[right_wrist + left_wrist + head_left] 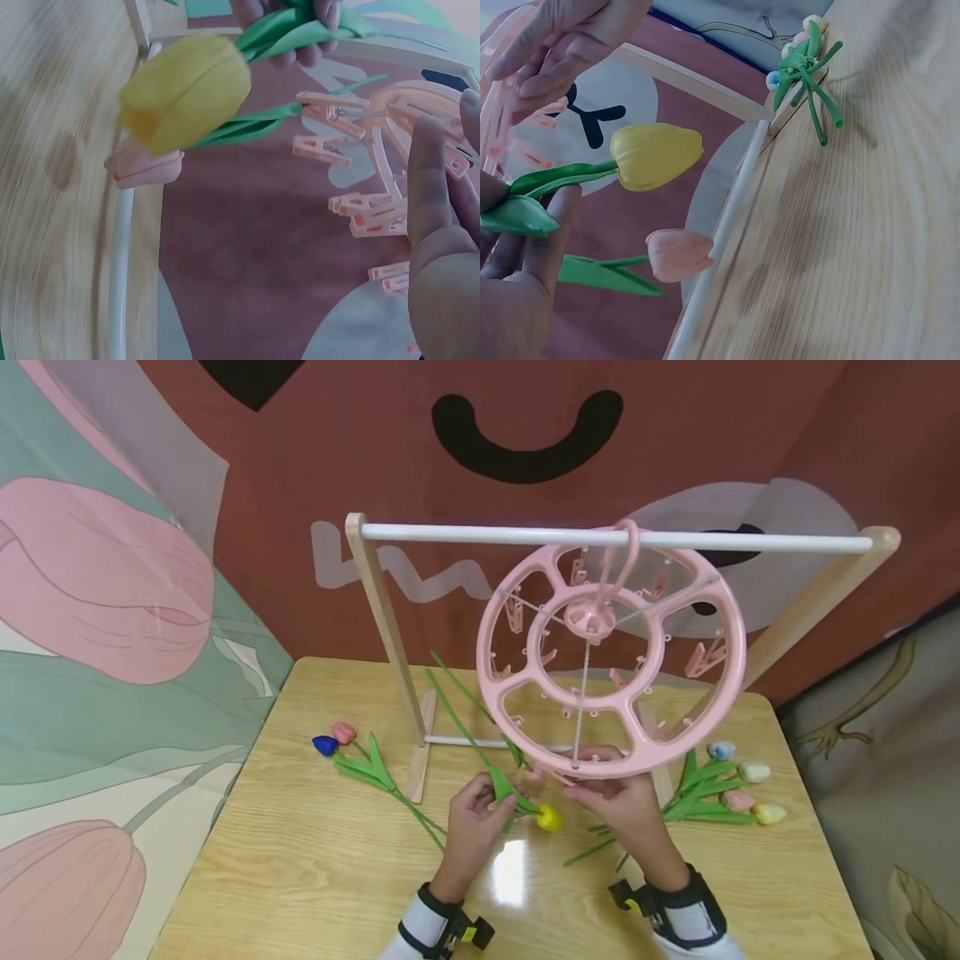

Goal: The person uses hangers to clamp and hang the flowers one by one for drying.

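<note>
Left hand [472, 814] grips yellow tulip [549, 817]; right hand [626, 797] touches pink peg hanger [611, 660].

**A count of what we see**

We count two hands [480, 814] [626, 802], one pink round peg hanger [611, 660], one wooden rack [375, 577] and one desk [300, 877]. Tulips: one yellow [549, 817] and one pink [679, 253] between the hands, two lying to the left of the left hand [333, 739], and four bunched to the right of the right hand [738, 785]. Eight in all.
</note>
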Available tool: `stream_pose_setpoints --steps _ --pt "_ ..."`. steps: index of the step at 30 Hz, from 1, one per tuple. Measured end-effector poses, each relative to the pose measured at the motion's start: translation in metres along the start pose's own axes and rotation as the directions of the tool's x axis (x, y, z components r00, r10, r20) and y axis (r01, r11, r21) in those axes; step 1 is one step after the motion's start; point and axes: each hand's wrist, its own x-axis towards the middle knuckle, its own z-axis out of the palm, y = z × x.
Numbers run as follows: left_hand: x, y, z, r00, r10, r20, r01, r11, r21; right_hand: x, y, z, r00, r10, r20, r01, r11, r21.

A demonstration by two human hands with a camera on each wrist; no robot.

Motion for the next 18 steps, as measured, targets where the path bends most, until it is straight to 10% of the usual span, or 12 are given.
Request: stream_pose_setpoints --steps 18 --pt "0.002 0.000 0.009 0.998 -0.055 0.003 0.055 0.998 0.013 0.019 0.005 0.023 0.994 -0.105 0.008 0.104 0.967 -0.231"
